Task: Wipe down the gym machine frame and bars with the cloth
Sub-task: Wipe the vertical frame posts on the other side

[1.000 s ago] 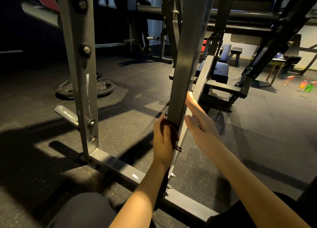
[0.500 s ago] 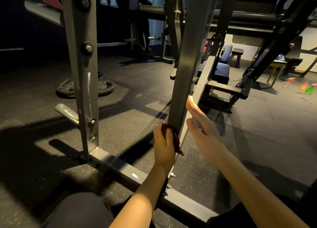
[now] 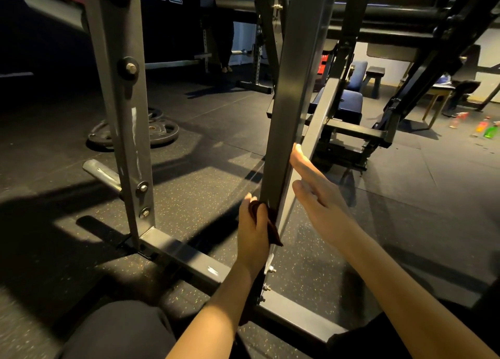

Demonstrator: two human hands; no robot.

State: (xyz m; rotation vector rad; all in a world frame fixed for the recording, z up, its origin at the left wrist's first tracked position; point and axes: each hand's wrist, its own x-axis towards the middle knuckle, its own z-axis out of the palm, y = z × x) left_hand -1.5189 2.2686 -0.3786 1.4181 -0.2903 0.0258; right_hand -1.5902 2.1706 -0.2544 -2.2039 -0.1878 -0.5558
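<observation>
A grey steel upright post (image 3: 292,109) of the gym machine rises in front of me from a floor bar (image 3: 189,258). My left hand (image 3: 253,228) grips a dark red cloth (image 3: 272,226) and presses it against the post's lower left face. My right hand (image 3: 319,199) is held flat with straight fingers against the post's right edge, fingertips pointing up. A second upright (image 3: 119,109) with bolts stands to the left. Most of the cloth is hidden in my left palm.
Weight plates (image 3: 140,134) lie on the rubber floor behind the left upright. A blue padded bench (image 3: 346,101) and dark angled frame members (image 3: 422,69) fill the right. Coloured bottles (image 3: 487,128) stand far right. A person (image 3: 224,26) stands at the back.
My left hand with the cloth has slid a short way down the post. My right hand has stayed against the post's right edge.
</observation>
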